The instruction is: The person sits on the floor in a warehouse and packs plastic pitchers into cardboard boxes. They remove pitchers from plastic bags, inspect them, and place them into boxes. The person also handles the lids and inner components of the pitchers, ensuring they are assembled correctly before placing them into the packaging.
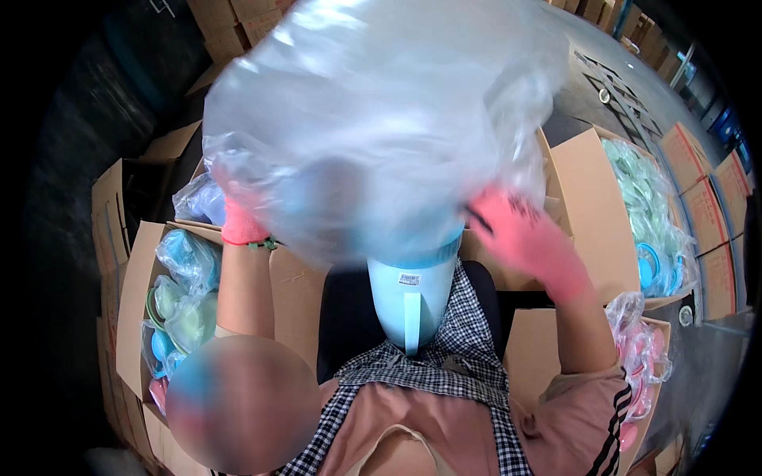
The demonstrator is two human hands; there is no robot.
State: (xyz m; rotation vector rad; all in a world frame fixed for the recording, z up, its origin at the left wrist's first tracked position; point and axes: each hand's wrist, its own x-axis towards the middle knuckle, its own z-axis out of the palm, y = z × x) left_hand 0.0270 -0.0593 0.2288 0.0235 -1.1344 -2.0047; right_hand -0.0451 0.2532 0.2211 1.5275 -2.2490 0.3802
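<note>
A large clear plastic bag (389, 103) billows out between my two hands, slightly blurred. My left hand (244, 218), in a pink glove, is closed on the bag's left side, its fingertips partly veiled by the film. The bag's lower right edge is pinched in my right hand (528, 238), gloved in pink too. Below it a light blue plastic pitcher (405, 305) stands upright at my lap, its handle toward me and a white label near the rim. The bag's lower edge covers the pitcher's top, so its mouth is hidden.
Open cartons surround me. The left one (135, 305) holds bagged blue and green plasticware (186, 297). At the right are bagged green pieces (643, 190) and bagged pink ones (639, 357). Stacked cartons (702, 186) stand farther right. A blurred round patch hides the lower left.
</note>
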